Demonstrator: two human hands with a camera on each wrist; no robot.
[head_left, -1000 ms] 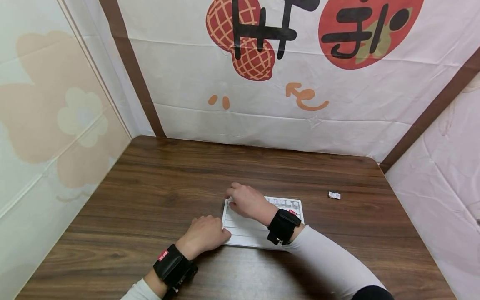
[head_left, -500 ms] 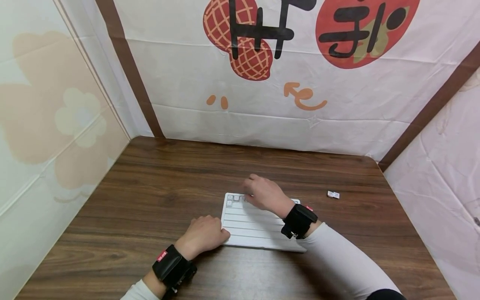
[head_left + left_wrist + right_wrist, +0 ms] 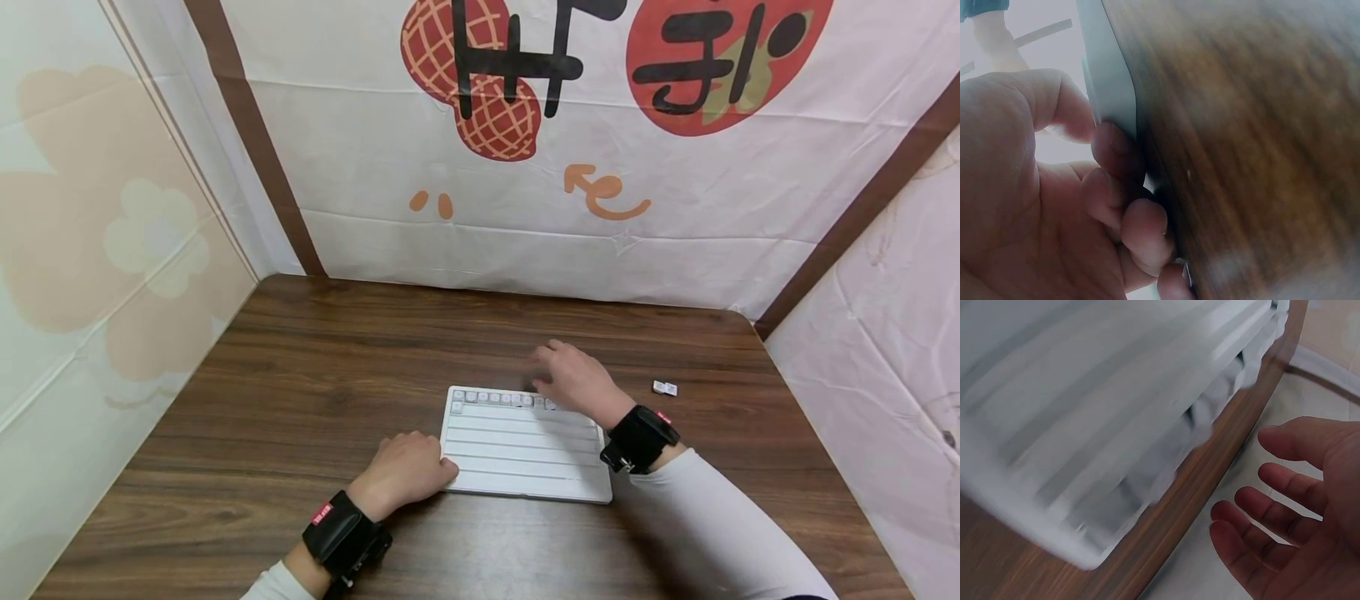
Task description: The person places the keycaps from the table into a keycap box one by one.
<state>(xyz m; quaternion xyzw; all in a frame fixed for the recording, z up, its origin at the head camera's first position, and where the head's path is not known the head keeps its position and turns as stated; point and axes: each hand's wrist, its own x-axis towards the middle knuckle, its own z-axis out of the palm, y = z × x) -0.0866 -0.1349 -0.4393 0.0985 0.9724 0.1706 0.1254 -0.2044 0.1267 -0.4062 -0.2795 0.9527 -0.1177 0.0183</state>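
Observation:
A white ridged board (image 3: 528,454) lies on the brown wooden table. Small white square tiles (image 3: 495,398) with faint marks fill much of its far row, and one more sits at the left of the second row. My left hand (image 3: 408,468) holds the board's left edge; in the left wrist view the thumb and fingertips pinch its white rim (image 3: 1110,75). Over the far right corner hovers my right hand (image 3: 577,379), covering some of the row. In the right wrist view its fingers (image 3: 1279,515) are loosely bent, apart from the board, with nothing between them.
Two small white tiles (image 3: 664,388) lie side by side on the table (image 3: 360,333), to the right of the board. Printed white cloth walls (image 3: 465,250) stand behind the table and along both sides.
My right hand has swept rightward above the far row, from the board's left corner to its right end, uncovering the tiles. The left hand keeps its hold on the edge.

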